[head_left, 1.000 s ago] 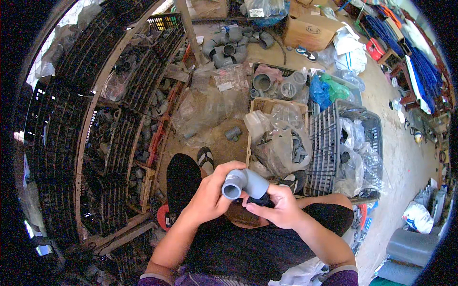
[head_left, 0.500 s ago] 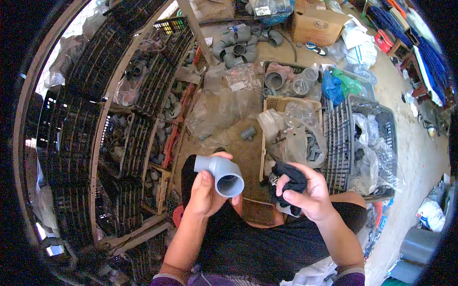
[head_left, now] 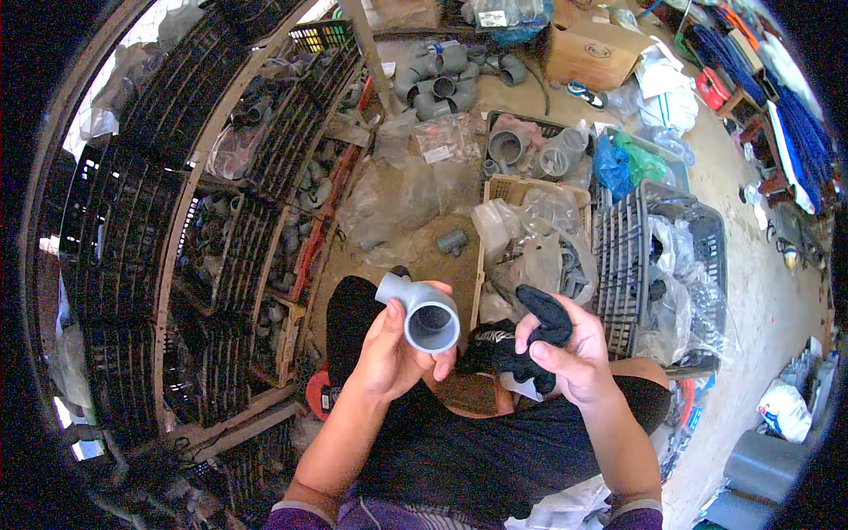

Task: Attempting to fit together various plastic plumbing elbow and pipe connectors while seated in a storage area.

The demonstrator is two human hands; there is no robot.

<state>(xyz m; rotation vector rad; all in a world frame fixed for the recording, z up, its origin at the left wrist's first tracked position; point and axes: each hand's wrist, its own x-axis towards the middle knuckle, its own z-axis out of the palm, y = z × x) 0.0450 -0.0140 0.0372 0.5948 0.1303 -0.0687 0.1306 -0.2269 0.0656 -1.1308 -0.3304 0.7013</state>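
My left hand point(head_left: 389, 358) is wrapped round a grey pipe elbow point(head_left: 424, 309). The elbow's wide round mouth faces up toward me, and its narrower end points to the upper left. To the right, my right hand point(head_left: 574, 358) pinches a crumpled black cloth point(head_left: 543, 327) between thumb and fingers. One end of the cloth sticks up past the fingertips, and more of it hangs below them. Cloth and elbow are apart, with a gap between the two hands. Both hands are above my lap in black shorts point(head_left: 477, 442).
Racks of black crates point(head_left: 128, 238) with fittings stand at the left. A small grey fitting point(head_left: 451, 241) lies on the floor ahead. A beige crate point(head_left: 481, 274) and a dark grey crate point(head_left: 618, 265) hold plastic bags. More grey elbows point(head_left: 442, 87) are piled farther back near a cardboard box point(head_left: 587, 55).
My left hand has moved slightly right with the elbow and tilted its mouth further up. The black cloth has shifted in my right hand, with one end now standing higher.
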